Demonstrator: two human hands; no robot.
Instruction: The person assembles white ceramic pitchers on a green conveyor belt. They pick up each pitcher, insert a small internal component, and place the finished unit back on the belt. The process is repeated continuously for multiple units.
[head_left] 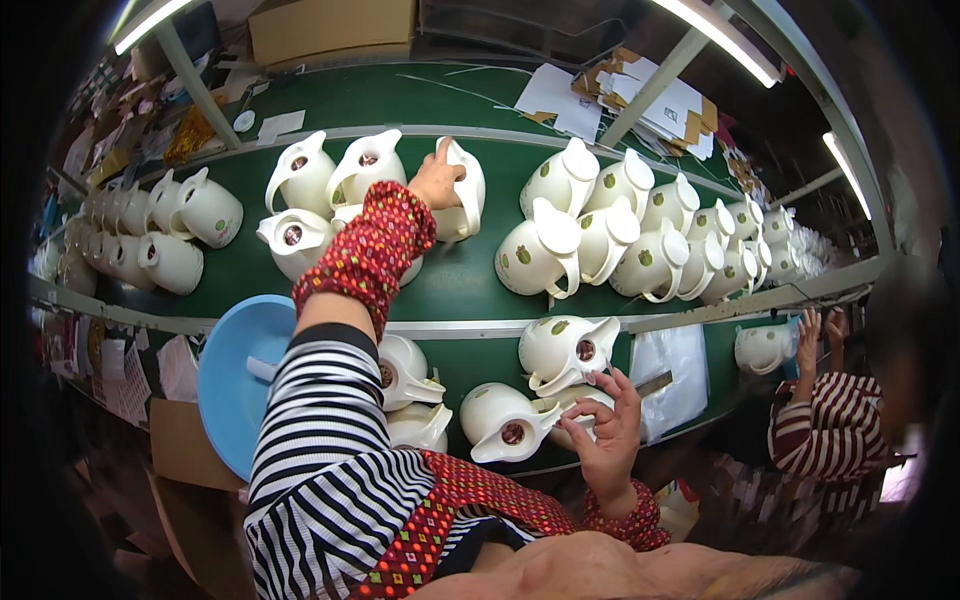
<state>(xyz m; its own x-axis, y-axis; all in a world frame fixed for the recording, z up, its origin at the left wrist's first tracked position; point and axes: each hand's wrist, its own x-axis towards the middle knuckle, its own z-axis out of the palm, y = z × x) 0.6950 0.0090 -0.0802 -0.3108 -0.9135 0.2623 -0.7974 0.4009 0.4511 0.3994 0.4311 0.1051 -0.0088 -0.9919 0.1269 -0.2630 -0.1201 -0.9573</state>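
Stretched out over the green conveyor, my left hand (437, 180) is closed on the handle side of a white jug (470, 205). Just left of it stand several lidless white jugs (367, 160) with dark coppery mouths, partly hidden by my sleeve. Nearer to me, my right hand (608, 428) is half curled, thumb and fingers apart, with nothing visible between them. It hovers by the spout of a jug with a coppery mouth (505, 420). Another jug (560, 350) with a green print sits just beyond, and one more is partly behind my right fingers.
A blue basin (235, 380) is at my left. Lidded jugs (610, 235) fill the belt's right side; more jugs (205, 210) line its left. Clear plastic bags (672, 375) lie at right, where a co-worker's hands (810, 340) touch a jug. Metal posts and rails frame the line.
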